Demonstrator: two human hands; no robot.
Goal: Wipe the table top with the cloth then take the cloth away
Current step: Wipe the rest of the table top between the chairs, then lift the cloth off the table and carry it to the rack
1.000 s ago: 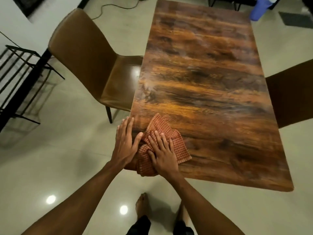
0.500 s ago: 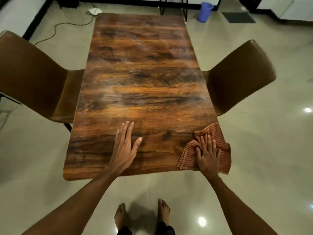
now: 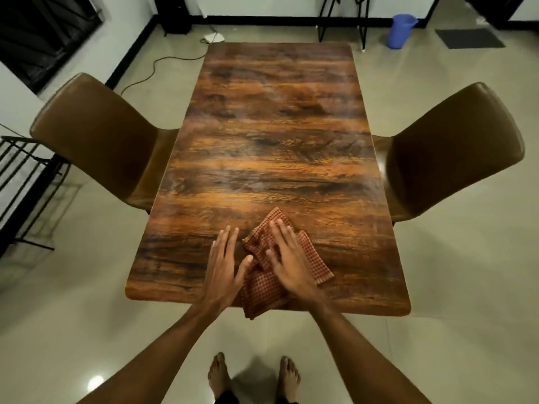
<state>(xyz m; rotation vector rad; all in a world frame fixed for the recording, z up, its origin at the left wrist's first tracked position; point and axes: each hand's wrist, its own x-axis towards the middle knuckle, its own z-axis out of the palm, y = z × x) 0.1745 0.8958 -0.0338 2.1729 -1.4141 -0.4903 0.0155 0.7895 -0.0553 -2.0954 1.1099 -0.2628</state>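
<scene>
A long dark wooden table point(image 3: 277, 141) runs away from me. A red checked cloth point(image 3: 262, 287) lies crumpled at the middle of its near edge, one corner hanging over the rim. My right hand point(image 3: 287, 258) presses flat on top of the cloth, fingers spread and slightly blurred. My left hand point(image 3: 223, 263) rests flat on the bare wood just left of the cloth, fingers apart, thumb touching the cloth's edge. Neither hand grips the cloth.
Two brown padded chairs flank the table, one at the left point(image 3: 96, 138) and one at the right point(image 3: 455, 147). A blue bucket point(image 3: 401, 30) stands on the floor far right. A cable point(image 3: 163, 62) trails on the floor beyond the left chair. My bare feet point(image 3: 253, 374) stand before the table.
The right hand slid the cloth from the near right corner back to the middle of the near edge, next to the left hand. The left hand stayed flat on the table.
</scene>
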